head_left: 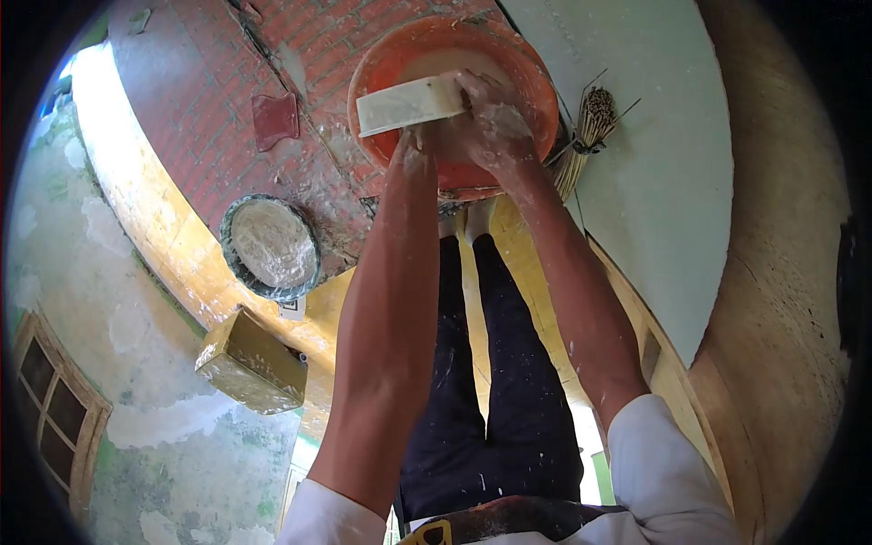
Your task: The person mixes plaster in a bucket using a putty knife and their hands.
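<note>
A white rectangular container (pixel 411 104) is held tilted over a large orange-red basin (pixel 363 71), with its left end lower than its right. My right hand (pixel 495 118), smeared with white, grips the container's right end. Under the container, close to its right half, is my left hand (pixel 425 138); its fingers are mostly hidden behind the container and the wrist. Pale, cloudy material (pixel 454 64) lies in the basin beyond the hands.
On the left stands a dark-rimmed bucket (pixel 272 243) of whitish paste, above a yellowish box (pixel 252 361). A dark red piece (pixel 275 121) lies on the brick-patterned surface (pixel 195 118). Right of the basin are a stick bundle (pixel 595 123) and a pale green board (pixel 658 182).
</note>
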A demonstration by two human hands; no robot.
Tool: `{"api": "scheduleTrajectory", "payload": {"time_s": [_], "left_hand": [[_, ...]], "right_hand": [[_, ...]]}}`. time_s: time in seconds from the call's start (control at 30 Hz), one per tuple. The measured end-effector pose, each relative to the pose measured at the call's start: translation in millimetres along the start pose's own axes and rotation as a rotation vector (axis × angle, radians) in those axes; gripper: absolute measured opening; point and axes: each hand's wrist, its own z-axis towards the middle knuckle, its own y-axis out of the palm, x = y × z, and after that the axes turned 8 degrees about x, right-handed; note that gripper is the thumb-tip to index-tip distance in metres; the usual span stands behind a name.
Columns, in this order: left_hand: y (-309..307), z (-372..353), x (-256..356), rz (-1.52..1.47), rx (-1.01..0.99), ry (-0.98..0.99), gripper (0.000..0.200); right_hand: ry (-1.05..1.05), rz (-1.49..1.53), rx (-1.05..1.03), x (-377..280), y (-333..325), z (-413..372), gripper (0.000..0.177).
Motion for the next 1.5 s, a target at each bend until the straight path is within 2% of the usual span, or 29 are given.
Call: {"api": "scheduleTrajectory", "payload": {"time_s": [0.07, 0.13, 0.2, 0.27, 0.3, 0.33, 0.37, 0.4, 0.47, 0.5, 0.57, 0.6, 0.67, 0.7, 0.77, 0.8, 0.83, 0.87, 0.9, 1.07, 1.13, 1.17, 1.23, 1.27, 1.3, 1.33, 1.4, 1.43, 1.5], "left_hand": [[-1.4, 7.1, -12.0, -0.002, -0.021, -0.080, 0.025], [-4.3, 11.3, -26.6, -0.003, -0.046, -0.164, 0.027], [-8.0, 2.2, -29.6, -0.008, -0.060, -0.209, 0.027], [-23.8, -42.9, -4.6, 0.259, -0.138, 0.461, 0.037], [-23.3, -64.0, 15.0, 0.258, -0.139, 0.456, 0.037], [-15.9, -82.0, 41.2, 0.514, -0.078, 0.551, 0.040], [-11.0, -98.0, 62.5, 0.775, -0.016, 0.637, 0.043], [-10.9, -112.7, 76.2, 0.777, -0.019, 0.630, 0.043], [-9.1, -132.1, 100.7, 0.871, 0.099, 0.721, 0.041], [-1.1, -135.3, 113.2, 0.869, 0.100, 0.724, 0.041], [12.1, -142.9, 132.2, -0.206, 0.230, 0.040, 0.052], [11.7, -145.1, 139.5, -0.206, 0.230, 0.042, 0.052], [5.9, -150.8, 151.5, 0.241, 0.248, 0.560, 0.063], [3.4, -156.7, 157.0, 0.422, 0.267, 0.657, 0.074], [-3.8, -162.6, 151.4, 0.449, 0.201, 0.745, 0.076], [-6.7, -166.7, 148.9, 0.475, 0.135, 0.832, 0.077], [-9.7, -176.3, 152.5, 0.477, 0.131, 0.828, 0.077], [-12.3, -187.6, 160.8, 0.637, 0.097, 0.840, 0.077], [-13.0, -193.4, 168.0, 0.797, 0.063, 0.848, 0.076], [-10.1, -172.4, 187.5, 0.726, 0.243, 0.799, 0.068], [-25.9, -153.6, 192.7, 0.827, 0.295, 0.787, 0.063], [-27.0, -153.6, 191.3, 0.830, 0.297, 0.786, 0.063], [-31.1, -156.4, 183.0, 0.621, 0.245, 0.566, 0.051], [-33.6, -156.8, 176.6, 0.514, 0.218, 0.458, 0.046], [-42.2, -147.0, 156.5, 0.863, 0.301, 0.623, 0.049], [-41.7, -150.2, 156.6, 0.862, 0.302, 0.622, 0.049], [-36.7, -164.3, 158.9, 0.963, 0.190, 0.597, 0.050], [-20.5, -170.6, 175.0, 0.846, 0.134, 0.712, 0.047], [-22.9, -163.6, 171.7, 0.892, 0.167, 0.706, 0.044]], "right_hand": [[-0.060, 0.026, 0.021, 12.6, 13.0, -6.3, 0.022], [-0.144, -0.353, -0.162, 27.7, 19.3, -20.9, 0.014], [-0.264, -0.392, -0.271, 58.1, 18.1, -14.6, 0.017], [-0.388, -0.421, -0.384, 58.1, 12.3, -12.9, 0.025], [0.302, 0.083, -0.388, 40.3, -5.0, -8.6, 0.026], [0.974, 0.593, -0.338, 27.0, -21.1, 3.2, 0.028], [1.064, 0.388, -0.469, 21.5, -33.6, 13.7, 0.030], [1.071, 0.387, -0.472, 21.4, -33.3, 11.3, 0.030], [1.104, 0.591, -0.372, 21.8, -29.4, 8.5, 0.035], [1.101, 0.591, -0.371, 22.8, -21.2, 3.6, 0.035], [0.816, 1.006, -0.053, 15.3, 1.4, -10.9, 0.034], [0.814, 1.008, -0.052, 10.3, 4.5, -8.4, 0.034], [1.030, 0.994, 0.012, -18.3, -3.7, 5.7, 0.034], [1.030, 0.994, 0.014, -16.3, 2.6, 6.8, 0.034], [1.067, 1.290, 0.122, 10.0, 33.5, 5.4, 0.039], [1.069, 1.288, 0.126, 55.0, 51.1, -26.2, 0.039], [0.635, 1.363, 0.128, 92.0, 91.8, -47.5, 0.037], [0.198, 1.396, 0.127, 105.8, 176.2, -36.4, 0.035], [0.201, 1.396, 0.131, 86.8, 158.4, -29.9, 0.035], [0.991, 0.946, -0.202, -45.6, 39.8, -3.4, 0.027], [1.039, 0.918, -0.203, -37.9, 25.0, -7.1, 0.032], [0.948, 0.793, -0.226, -32.7, 18.4, -7.1, 0.034], [0.859, 0.674, -0.253, -21.2, 16.9, -12.4, 0.036], [0.544, 0.481, -0.112, -6.4, 27.3, -19.6, 0.035], [0.228, 0.283, 0.027, 9.7, 36.5, -25.8, 0.034], [0.227, 0.282, 0.027, 28.2, 42.1, -30.4, 0.034], [-0.535, -1.193, -0.317, 57.4, 50.7, -39.0, 0.034], [-0.535, -1.190, -0.318, 56.9, 52.4, -40.3, 0.034], [-0.432, -1.011, -0.259, 56.3, 55.7, -41.4, 0.035]]}}
